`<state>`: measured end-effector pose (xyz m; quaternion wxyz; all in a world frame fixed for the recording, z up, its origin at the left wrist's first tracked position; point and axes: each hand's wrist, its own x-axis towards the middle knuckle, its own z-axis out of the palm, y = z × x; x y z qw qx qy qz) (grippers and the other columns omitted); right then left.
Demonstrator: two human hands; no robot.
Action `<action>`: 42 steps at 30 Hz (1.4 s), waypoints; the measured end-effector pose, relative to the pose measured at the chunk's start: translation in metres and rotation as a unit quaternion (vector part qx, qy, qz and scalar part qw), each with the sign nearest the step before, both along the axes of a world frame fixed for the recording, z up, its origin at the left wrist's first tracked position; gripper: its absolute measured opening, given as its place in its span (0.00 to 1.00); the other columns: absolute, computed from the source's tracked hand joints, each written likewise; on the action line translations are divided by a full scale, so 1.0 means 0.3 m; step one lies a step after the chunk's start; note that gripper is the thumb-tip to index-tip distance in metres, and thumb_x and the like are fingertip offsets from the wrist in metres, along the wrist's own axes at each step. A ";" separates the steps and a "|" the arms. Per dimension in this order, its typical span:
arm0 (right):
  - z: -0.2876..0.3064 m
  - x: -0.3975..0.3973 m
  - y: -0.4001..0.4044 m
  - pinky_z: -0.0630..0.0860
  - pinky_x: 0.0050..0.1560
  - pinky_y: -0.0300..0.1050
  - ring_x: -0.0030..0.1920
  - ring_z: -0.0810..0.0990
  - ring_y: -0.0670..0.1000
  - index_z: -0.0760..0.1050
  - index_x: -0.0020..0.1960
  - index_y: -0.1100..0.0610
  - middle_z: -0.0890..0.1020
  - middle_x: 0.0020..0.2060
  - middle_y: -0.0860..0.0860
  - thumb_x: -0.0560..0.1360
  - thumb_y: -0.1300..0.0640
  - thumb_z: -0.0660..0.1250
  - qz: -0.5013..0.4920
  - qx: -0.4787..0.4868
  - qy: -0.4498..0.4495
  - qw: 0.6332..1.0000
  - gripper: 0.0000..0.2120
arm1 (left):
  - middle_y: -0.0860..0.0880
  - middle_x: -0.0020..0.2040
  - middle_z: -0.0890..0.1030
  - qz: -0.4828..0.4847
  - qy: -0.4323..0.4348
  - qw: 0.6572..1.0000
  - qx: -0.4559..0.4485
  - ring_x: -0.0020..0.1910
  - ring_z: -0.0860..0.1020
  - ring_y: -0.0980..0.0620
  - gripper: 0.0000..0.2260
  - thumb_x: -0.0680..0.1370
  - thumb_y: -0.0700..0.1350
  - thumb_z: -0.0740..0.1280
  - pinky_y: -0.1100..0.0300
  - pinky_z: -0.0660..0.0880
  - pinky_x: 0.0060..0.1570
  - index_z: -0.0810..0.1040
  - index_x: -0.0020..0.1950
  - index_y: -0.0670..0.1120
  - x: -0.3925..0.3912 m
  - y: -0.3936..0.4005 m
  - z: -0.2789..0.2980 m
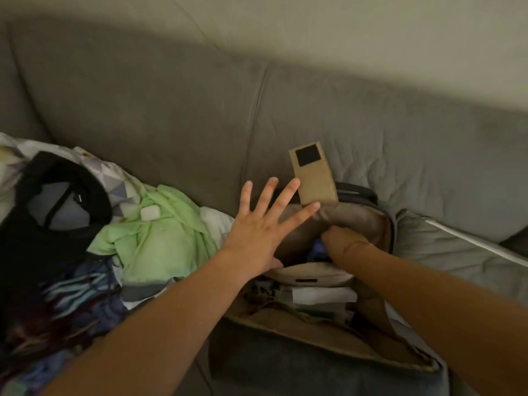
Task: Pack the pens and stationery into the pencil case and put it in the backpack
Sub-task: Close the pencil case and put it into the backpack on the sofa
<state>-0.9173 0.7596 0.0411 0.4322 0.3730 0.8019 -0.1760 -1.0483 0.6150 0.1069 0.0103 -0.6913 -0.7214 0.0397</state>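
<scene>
The grey backpack point(285, 364) lies open on the sofa, showing its tan lining. A tan strap with a black velcro square point(311, 172) sticks up behind its mouth. My left hand point(257, 232) rests flat on the left rim, fingers spread and thumb at the opening's edge. My right hand point(343, 238) is pushed down into the main compartment onto something blue point(315, 251), which may be the pencil case. Its fingers are hidden. A cream pouch point(308, 277) and papers point(323, 298) sit in the nearer pockets.
Left of the backpack lie a light green cloth point(160, 247), a small white case point(150, 213), a black bag point(34, 238) and a patterned blanket point(114, 178). The grey sofa backrest point(200, 115) rises behind. A quilted grey cover point(443, 181) lies to the right.
</scene>
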 end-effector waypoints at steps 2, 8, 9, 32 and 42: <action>-0.013 0.000 0.000 0.72 0.62 0.55 0.61 0.75 0.59 0.76 0.63 0.55 0.77 0.62 0.56 0.73 0.45 0.69 -0.030 0.003 0.028 0.999 0.22 | 0.43 0.81 0.41 -0.003 -0.009 1.000 0.013 0.76 0.52 0.33 0.65 0.53 0.64 0.81 0.29 0.41 0.69 0.44 0.80 0.57 0.003 0.000 -0.011; 0.161 0.086 -0.040 0.77 0.52 0.49 0.54 0.80 0.55 0.78 0.56 0.53 0.81 0.54 0.55 0.77 0.51 0.64 0.006 0.104 0.177 0.979 0.11 | 0.43 0.81 0.42 -0.021 -0.049 0.998 0.023 0.77 0.51 0.34 0.58 0.61 0.59 0.79 0.32 0.52 0.69 0.45 0.80 0.58 -0.019 -0.017 -0.029; 0.200 0.123 -0.061 0.77 0.44 0.43 0.46 0.81 0.51 0.78 0.49 0.50 0.83 0.45 0.51 0.76 0.48 0.62 -0.042 0.160 0.303 0.938 0.09 | 0.43 0.81 0.41 -0.025 -0.052 0.998 0.021 0.77 0.50 0.34 0.57 0.62 0.59 0.79 0.31 0.53 0.69 0.44 0.80 0.59 -0.024 -0.021 -0.033; 0.198 0.243 -0.223 0.80 0.45 0.36 0.51 0.80 0.46 0.80 0.46 0.52 0.80 0.51 0.45 0.71 0.64 0.72 -0.311 -0.217 0.400 0.835 0.09 | 0.50 0.81 0.46 0.005 -0.082 0.991 0.105 0.77 0.51 0.33 0.03 0.70 0.51 0.74 0.28 0.45 0.69 0.83 0.43 0.56 -0.052 -0.026 -0.102; -0.009 0.120 -0.149 0.81 0.45 0.45 0.43 0.80 0.47 0.75 0.49 0.44 0.79 0.47 0.45 0.76 0.58 0.64 -0.184 -0.040 0.323 0.927 0.08 | 0.50 0.81 0.44 0.033 -0.079 0.990 0.111 0.77 0.51 0.34 0.11 0.73 0.52 0.70 0.29 0.47 0.69 0.81 0.55 0.56 -0.010 -0.042 -0.132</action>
